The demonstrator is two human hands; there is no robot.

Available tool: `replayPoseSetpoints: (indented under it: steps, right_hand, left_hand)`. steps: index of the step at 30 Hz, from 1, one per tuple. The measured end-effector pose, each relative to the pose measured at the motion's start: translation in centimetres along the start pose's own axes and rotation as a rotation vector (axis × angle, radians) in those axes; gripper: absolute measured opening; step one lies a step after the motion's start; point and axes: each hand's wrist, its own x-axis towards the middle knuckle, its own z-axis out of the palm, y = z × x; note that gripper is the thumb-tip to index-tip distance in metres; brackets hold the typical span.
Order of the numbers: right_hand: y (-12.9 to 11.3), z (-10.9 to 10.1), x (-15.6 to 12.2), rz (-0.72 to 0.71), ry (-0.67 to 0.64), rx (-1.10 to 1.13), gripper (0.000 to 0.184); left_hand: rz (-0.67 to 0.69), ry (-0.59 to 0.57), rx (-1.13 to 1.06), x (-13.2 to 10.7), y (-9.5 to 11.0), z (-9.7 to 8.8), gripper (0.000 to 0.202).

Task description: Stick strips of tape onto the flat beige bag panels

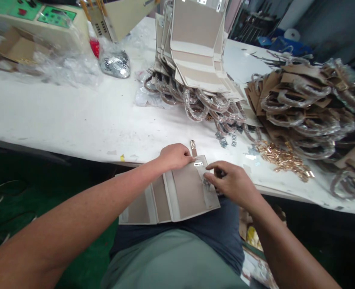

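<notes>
A beige-brown bag panel (pixel 191 192) with pale strips rests across my lap against the table edge. My left hand (pixel 176 155) grips its upper edge, beside a small strap (pixel 193 147) with a metal fitting that sticks up past the edge. Near the panel's right side, my right hand (pixel 227 178) is curled, thumb and forefinger close together over a pale strip. Whatever small piece may be between those fingertips is too blurred to name. A small metal plate (pixel 198 163) shows in the panel between both hands.
Similar panels with plastic-wrapped handles (pixel 195 72) are stacked on the white table (pixel 60 116). More wrapped handles (pixel 300 96) lie at right, beside a pile of gold-coloured metal pieces (pixel 286 158). Small square metal plates (pixel 233 139) lie nearer. A foil-like bundle (pixel 115 64) sits at back left.
</notes>
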Motion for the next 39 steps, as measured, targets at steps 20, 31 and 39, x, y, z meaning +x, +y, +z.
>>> replayPoseSetpoints:
  steps: [20,31,39]
  right_hand:
    - [3.8,4.3,-5.3,-0.062,0.117,-0.376,0.015]
    - [3.0,4.7,-4.9,-0.15,0.119,-0.37,0.015]
    - [2.8,4.0,-4.3,-0.176,0.013,-0.418,0.009]
  left_hand:
    - [0.016,0.096,0.025,-0.1,-0.2,0.8,0.03]
    - [0.026,0.083,0.014,-0.3,0.1,0.7,0.029]
    - [0.034,0.08,0.012,-0.3,0.0,0.7,0.03]
